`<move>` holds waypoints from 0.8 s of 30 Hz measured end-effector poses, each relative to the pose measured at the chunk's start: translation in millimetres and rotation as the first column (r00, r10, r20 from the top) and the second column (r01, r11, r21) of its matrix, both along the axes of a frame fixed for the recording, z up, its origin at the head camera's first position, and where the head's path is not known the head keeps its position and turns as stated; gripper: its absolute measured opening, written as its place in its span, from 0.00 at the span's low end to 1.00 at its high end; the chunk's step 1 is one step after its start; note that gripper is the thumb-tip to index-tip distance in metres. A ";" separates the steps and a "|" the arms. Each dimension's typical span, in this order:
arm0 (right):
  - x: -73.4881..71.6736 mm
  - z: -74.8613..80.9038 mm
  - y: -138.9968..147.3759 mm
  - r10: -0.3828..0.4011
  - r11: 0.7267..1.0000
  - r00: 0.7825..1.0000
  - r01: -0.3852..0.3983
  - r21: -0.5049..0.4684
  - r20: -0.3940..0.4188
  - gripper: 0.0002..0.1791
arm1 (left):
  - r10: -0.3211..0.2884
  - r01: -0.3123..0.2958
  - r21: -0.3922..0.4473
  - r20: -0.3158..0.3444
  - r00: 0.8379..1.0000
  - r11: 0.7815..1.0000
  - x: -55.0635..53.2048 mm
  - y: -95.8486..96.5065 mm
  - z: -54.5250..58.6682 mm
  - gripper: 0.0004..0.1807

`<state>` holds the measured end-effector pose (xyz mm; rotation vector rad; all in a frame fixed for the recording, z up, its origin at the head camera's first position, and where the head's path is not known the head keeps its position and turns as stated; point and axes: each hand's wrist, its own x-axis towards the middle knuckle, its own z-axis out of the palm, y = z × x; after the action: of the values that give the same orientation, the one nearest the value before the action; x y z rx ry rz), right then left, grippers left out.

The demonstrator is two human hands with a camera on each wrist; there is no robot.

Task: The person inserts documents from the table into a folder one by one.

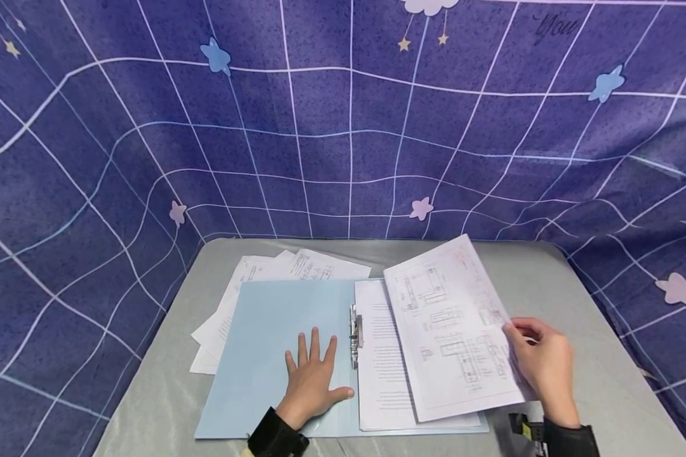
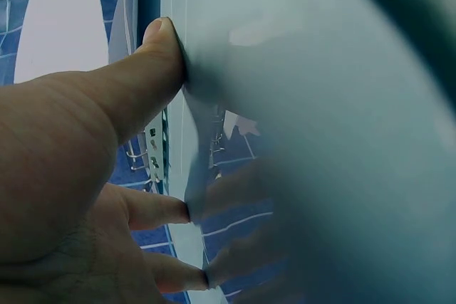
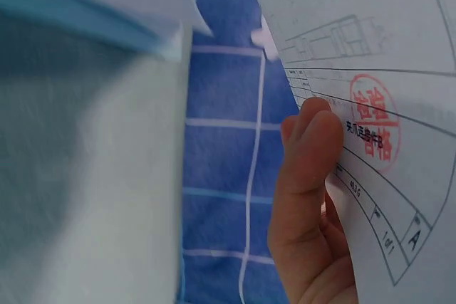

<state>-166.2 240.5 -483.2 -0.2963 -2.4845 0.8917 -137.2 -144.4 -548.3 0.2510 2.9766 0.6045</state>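
A light blue folder (image 1: 274, 330) lies spread on the table, its metal clip (image 1: 354, 336) along the spine. My left hand (image 1: 311, 387) rests flat on the folder's left cover with fingers spread. In the left wrist view the thumb (image 2: 160, 55) and fingertips touch its glossy surface. On the right side lies a stack of printed pages (image 1: 380, 362). My right hand (image 1: 543, 365) pinches the right edge of a sheet with technical drawings (image 1: 446, 336), held tilted over that stack. The right wrist view shows a red stamp (image 3: 375, 122) on this sheet, close to the fingers.
Several loose printed papers (image 1: 246, 279) stick out from under the folder's upper left. The grey cloth-covered table (image 1: 594, 304) is bordered by a purple-blue curtain (image 1: 320, 152) with grid lines and stars. Dark straps (image 1: 277, 435) circle both wrists.
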 end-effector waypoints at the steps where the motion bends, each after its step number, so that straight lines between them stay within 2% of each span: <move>1: -0.6 -2.0 -5.4 0.005 1.000 1.000 -0.005 0.001 0.003 0.04 | -0.001 0.001 0.003 0.003 1.000 1.000 0.2 0.0 -0.3 0.58; 9: 0.9 -16.4 -35.6 0.050 0.998 0.999 -0.050 -0.046 0.008 0.02 | -0.010 0.010 0.006 -0.012 1.000 1.000 -1.9 1.2 -2.6 0.58; 17: 5.6 -33.3 -58.5 0.058 0.995 0.998 -0.058 -0.080 -0.002 0.02 | -0.003 0.003 0.000 -0.010 1.000 1.000 -2.7 2.2 -1.4 0.57; 24: 9.1 -43.3 -70.2 0.058 0.994 0.998 -0.055 -0.091 0.034 0.03 | 0.008 -0.008 -0.020 -0.002 1.000 1.000 -2.8 1.5 -1.1 0.58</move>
<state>-157.1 170.3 -526.4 -0.2761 -2.5015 1.0321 -140.0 -142.9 -549.5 0.2379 2.9857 0.5750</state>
